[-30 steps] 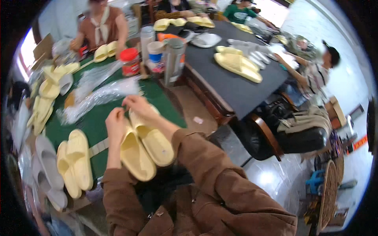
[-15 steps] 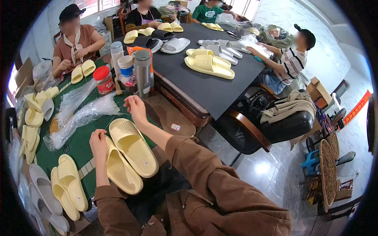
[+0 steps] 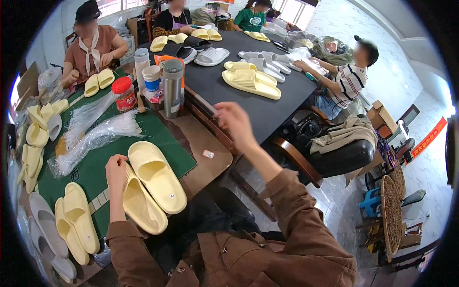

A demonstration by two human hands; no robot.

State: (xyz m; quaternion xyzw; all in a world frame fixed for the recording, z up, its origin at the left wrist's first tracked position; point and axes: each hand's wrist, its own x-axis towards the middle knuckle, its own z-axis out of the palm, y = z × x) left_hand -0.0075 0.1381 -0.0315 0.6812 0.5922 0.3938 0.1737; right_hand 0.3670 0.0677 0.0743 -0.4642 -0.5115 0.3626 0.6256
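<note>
The black-topped table spreads behind and right of the steel flask; the green mat lies to its front-left. Nearer the wearer than the flask, two yellow slippers sit side by side. The left hand closes at one toe (fingertips hidden); the right hand, right of the flask, hangs loosely curled, whether around anything I cannot tell.
</note>
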